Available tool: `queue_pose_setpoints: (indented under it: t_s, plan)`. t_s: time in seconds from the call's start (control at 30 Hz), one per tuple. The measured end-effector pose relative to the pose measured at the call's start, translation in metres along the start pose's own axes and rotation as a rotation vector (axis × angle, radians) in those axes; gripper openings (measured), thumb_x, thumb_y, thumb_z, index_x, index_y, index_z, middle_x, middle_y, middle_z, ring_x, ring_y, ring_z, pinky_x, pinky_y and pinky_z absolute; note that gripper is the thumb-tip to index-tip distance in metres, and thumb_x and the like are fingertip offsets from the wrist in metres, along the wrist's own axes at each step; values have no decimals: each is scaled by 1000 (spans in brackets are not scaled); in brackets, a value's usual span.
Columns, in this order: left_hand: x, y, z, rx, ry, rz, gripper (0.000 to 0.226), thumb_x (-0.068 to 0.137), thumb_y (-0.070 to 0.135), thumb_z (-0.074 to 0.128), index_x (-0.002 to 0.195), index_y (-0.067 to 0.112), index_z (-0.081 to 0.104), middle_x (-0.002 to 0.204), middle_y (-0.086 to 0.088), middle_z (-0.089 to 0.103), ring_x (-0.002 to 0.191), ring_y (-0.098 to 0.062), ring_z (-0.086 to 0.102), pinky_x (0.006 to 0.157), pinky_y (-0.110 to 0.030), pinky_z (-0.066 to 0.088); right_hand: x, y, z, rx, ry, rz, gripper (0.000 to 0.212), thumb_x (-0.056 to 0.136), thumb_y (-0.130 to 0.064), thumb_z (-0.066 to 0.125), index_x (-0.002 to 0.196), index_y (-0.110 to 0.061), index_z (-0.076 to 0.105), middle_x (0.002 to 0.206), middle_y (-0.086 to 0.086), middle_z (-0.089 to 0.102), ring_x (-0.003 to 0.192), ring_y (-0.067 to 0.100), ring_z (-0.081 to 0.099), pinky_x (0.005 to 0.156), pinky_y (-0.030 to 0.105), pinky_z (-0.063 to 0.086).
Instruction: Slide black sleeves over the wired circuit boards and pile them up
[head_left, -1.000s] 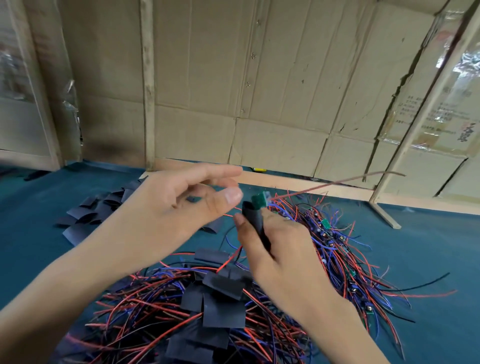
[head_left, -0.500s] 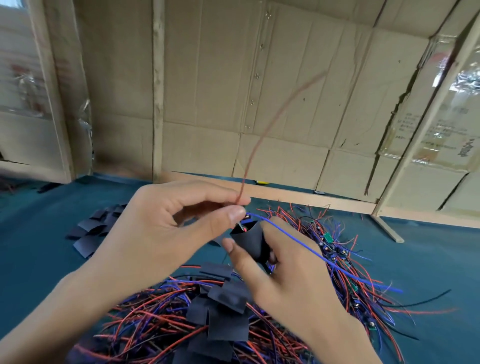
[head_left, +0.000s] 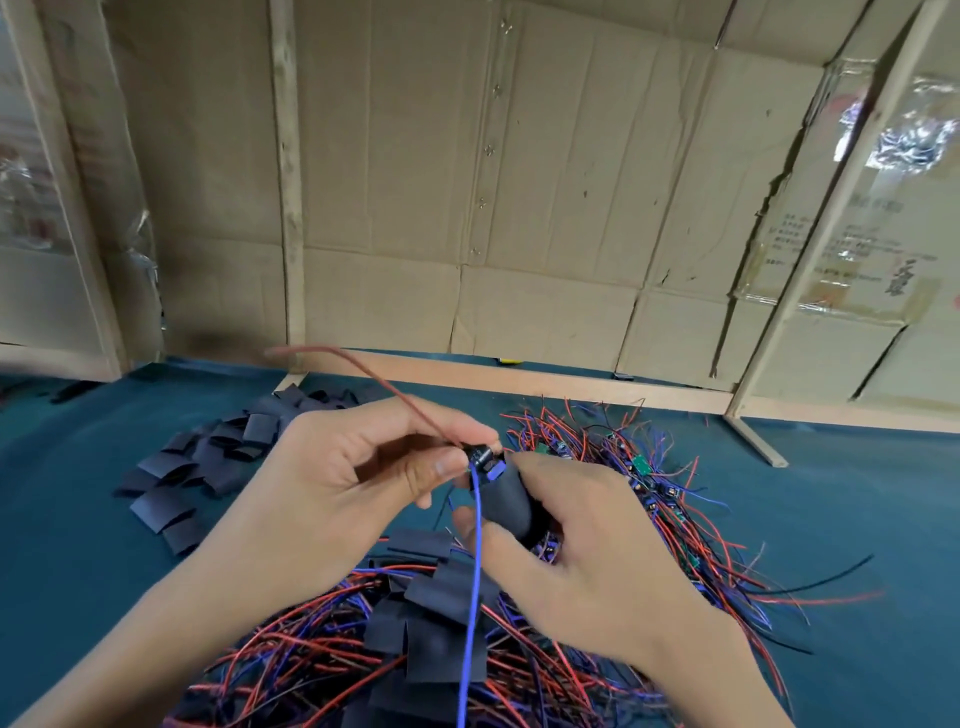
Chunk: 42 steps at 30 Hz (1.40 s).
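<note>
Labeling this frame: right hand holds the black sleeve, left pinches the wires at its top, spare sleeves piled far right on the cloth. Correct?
Not quite. The head view shows the spare sleeves piled far left. The right hand does hold the black sleeve; the left hand pinches the wires.

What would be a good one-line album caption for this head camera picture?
Left hand and right hand work a black sleeve over a wired circuit board above a pile of finished ones.

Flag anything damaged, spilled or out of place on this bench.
Only the cardboard backdrop looks damaged: a ragged tear runs down its right side beside the wooden post. On the bench, the wired boards and spare black sleeves lie in loose heaps, normal for this work. Both hands hold one sleeve with its board.
</note>
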<state>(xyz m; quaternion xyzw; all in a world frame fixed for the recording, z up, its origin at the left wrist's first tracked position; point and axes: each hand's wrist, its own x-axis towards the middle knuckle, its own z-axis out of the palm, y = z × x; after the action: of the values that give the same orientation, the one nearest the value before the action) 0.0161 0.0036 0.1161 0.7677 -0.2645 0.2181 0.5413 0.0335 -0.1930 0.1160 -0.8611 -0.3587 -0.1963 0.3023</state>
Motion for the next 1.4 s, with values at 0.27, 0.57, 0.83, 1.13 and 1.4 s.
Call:
queue_pose_setpoints:
  t_s: [0.27,0.57,0.83,1.13,1.4]
  plan:
    - [1,-2,7,85,-57,-3,18,90,21,66,104,27,76,103,10,71,101,-11,67,82,-14,49,1,5,-6,71,-159,13,35,87,-40,57,66,-20,38,53,-1,35,49,17,32,48,27,24]
    - [-4,-19,32,187,-191,-148,50,94,37,62,126,-1,64,81,-3,62,66,3,60,63,-12,49,4,18,-8,67,-233,124,18,85,-33,48,73,-22,41,57,-1,50,53,16,47,52,34,35]
    - [-19,-6,31,25,10,-187,39,77,50,75,115,42,70,77,2,60,55,-10,53,55,-20,48,2,25,-12,30,-219,109,12,80,-31,48,71,-27,41,56,-9,50,50,15,43,47,23,28]
    - [-11,6,37,-345,83,-538,20,80,-4,73,98,5,69,78,-13,71,59,-29,70,47,-31,53,6,29,-9,-123,-230,22,23,80,-35,59,77,-20,42,63,-5,45,65,25,47,61,42,44]
    - [-12,8,21,-96,-172,-524,22,69,35,88,77,21,73,64,2,64,50,-4,46,48,-15,39,-5,21,3,-258,-235,-20,32,82,-45,58,73,-28,33,63,-9,40,67,26,46,58,37,39]
